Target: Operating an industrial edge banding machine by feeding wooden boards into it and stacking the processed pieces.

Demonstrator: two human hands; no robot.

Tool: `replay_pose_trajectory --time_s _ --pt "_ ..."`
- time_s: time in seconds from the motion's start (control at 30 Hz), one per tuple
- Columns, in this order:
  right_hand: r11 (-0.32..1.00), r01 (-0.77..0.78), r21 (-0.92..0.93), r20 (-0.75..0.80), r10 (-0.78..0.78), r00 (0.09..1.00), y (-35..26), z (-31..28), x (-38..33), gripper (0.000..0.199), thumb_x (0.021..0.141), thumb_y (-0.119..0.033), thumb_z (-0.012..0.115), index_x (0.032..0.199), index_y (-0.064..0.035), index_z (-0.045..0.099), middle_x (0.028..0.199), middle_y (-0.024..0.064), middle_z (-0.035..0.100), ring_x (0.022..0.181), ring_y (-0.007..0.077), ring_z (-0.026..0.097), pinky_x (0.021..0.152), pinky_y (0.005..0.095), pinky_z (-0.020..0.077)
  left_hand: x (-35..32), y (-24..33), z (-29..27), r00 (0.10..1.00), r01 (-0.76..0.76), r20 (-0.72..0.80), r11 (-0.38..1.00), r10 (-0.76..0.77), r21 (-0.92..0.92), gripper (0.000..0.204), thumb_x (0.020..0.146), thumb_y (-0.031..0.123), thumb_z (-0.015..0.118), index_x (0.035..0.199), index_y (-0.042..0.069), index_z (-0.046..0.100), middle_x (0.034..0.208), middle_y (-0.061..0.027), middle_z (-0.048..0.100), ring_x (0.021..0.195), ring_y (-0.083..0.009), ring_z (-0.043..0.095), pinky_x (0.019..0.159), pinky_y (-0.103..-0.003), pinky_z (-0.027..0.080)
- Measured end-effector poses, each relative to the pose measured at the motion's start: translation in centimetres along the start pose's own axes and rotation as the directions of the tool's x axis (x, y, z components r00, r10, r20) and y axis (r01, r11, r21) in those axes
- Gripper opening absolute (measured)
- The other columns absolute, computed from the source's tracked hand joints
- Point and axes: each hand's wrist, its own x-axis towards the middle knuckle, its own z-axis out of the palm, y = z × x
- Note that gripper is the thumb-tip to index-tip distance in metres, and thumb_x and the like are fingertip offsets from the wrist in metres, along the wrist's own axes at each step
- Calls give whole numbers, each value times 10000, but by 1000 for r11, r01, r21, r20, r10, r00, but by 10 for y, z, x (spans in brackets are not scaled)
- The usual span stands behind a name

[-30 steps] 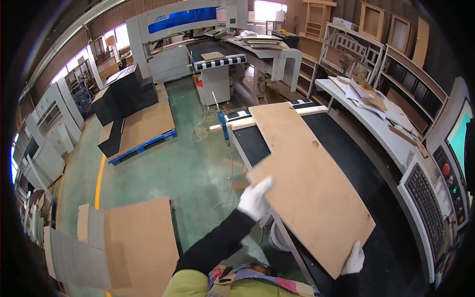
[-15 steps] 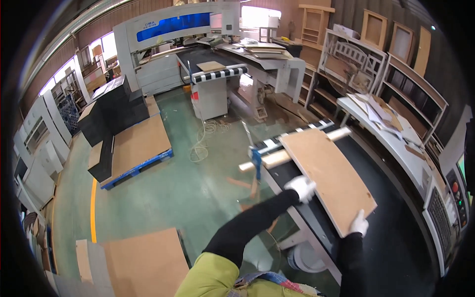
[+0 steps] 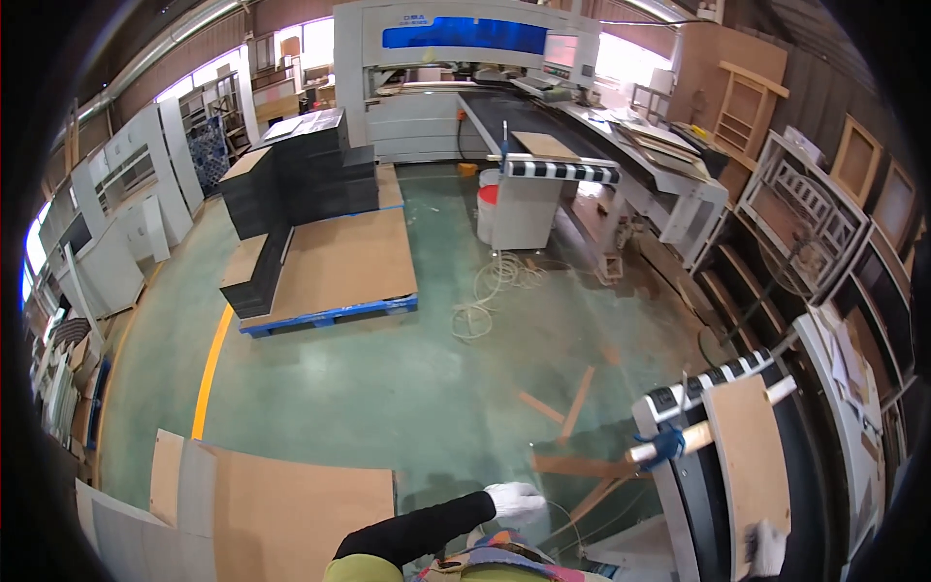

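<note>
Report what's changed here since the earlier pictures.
The left hand has let go of the board and moved left, away from it, over the floor. The view has swung left, so the board sits farther right in the picture.

Unchanged: the right hand is at the board's near end, the board lies across the wooden strip, and the black stack stands on its pallet.

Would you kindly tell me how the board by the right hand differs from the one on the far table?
The near board looks long and narrow; the far board looks shorter in proportion. The near board has the gloved right hand at its near end; the far board has no hand by it. The near board lies across a pale wooden strip; none shows under the far board. Both are flat and tan.
</note>
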Motion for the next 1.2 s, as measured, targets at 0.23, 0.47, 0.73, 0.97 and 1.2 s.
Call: replay_pose_trajectory --time_s 0.23,0.47,0.73,0.97,1.2 --pt "919 84 386 814 -382 437 -242 277 17 313 933 -252 528 1020 26 644 789 52 646 701 109 587 633 259 471 64 -90 -126 987 32 -122 870 -105 -492 554 896 463 545 1134 -36 581 986 -159 660 847 -223 662 769 -341 529" --pt "879 388 276 721 -456 522 -424 430 147 356 888 -316 557 1066 -22 647 829 100 673 752 176 641 725 304 501 29 -280 -326 555 781 -539 619 -634 76 344 807 356 568 1024 108 665 935 -145 687 909 -330 649 793 -423 516" --pt "675 700 232 822 -521 230 -638 579 260 444 908 -419 520 1132 -52 629 921 96 687 836 207 654 788 316 500 -87 -394 -381 371 929 -472 327 -800 175 286 778 335 574 938 142 711 1001 -126 684 938 -303 654 803 -431 525" --pt "411 826 387 840 -527 -131 -875 759 316 451 920 -435 476 1158 -74 607 1082 160 648 1025 322 605 896 377 467 24 -428 -595 343 917 -369 392 -864 -66 269 794 305 578 964 145 710 1029 -102 682 958 -284 655 825 -407 524" --pt "462 760 456 719 -695 -8 -1074 808 405 425 921 -379 485 1142 -36 605 1100 186 632 1044 342 590 914 391 457 121 -427 -906 615 789 -476 496 -629 363 294 779 369 572 924 143 693 1028 -121 673 918 -315 649 784 -427 524"
